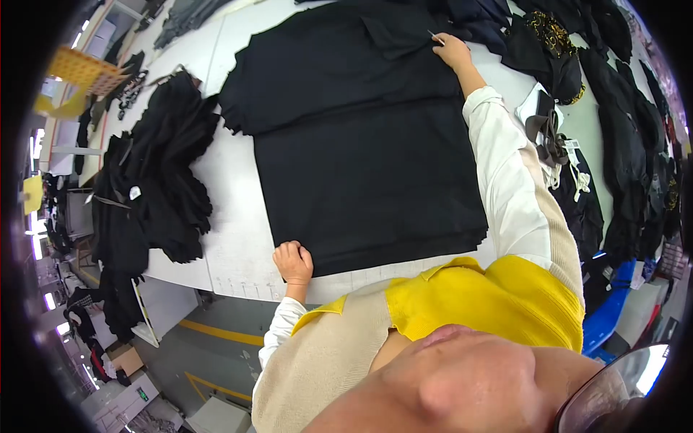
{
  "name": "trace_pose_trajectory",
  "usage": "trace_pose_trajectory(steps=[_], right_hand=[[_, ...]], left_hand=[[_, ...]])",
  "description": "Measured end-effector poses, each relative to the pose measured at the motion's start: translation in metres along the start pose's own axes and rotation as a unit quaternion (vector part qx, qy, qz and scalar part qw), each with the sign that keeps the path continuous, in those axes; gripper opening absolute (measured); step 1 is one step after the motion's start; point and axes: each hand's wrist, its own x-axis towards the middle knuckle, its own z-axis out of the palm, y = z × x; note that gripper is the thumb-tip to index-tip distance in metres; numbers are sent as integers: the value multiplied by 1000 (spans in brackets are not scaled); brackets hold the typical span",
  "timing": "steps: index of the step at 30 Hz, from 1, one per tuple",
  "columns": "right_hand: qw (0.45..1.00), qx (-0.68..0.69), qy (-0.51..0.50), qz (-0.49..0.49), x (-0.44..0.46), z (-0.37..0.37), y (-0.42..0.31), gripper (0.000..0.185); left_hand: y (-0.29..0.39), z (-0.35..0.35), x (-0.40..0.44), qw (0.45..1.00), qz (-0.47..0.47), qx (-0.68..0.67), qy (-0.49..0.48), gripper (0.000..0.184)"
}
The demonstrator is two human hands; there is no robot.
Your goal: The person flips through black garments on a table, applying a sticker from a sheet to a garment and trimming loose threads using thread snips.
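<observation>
A large stack of black fabric (pixel 368 180) lies spread on the white table, its upper part folded over in loose layers. At the near left corner of the stack, my left hand (pixel 293 263) is closed with curled fingers, the thumb at the fabric's edge. My right hand (pixel 452 52) reaches to the far right side of the fabric. Its fingers are closed around a thin, pointed metal tool (pixel 434 36), whose tip points up and left over the cloth; most of the tool is hidden in the hand.
A heap of black cloth pieces (pixel 155 166) hangs over the table's left edge. To the right are dark garments (pixel 613 123), a black and gold patterned cloth (pixel 552 43) and grey straps with tags (pixel 548 137). The white table (pixel 227 195) has ruler-like marks along its near edge.
</observation>
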Motion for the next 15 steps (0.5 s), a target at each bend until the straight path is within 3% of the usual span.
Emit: trace_pose_trajectory(steps=[4, 7, 9, 15], right_hand=[[995, -23, 84, 43, 4, 5, -20, 36], [994, -34, 100, 18, 20, 12, -19, 33], [998, -27, 37, 37, 35, 19, -14, 29], [998, -28, -12, -54, 50, 25, 3, 30]], left_hand=[[4, 1, 0, 1000, 1, -9, 9, 9], [5, 3, 8, 1000, 0, -11, 13, 9], [8, -2, 1, 1000, -15, -6, 2, 9], [5, -1, 0, 999, -37, -5, -6, 11]])
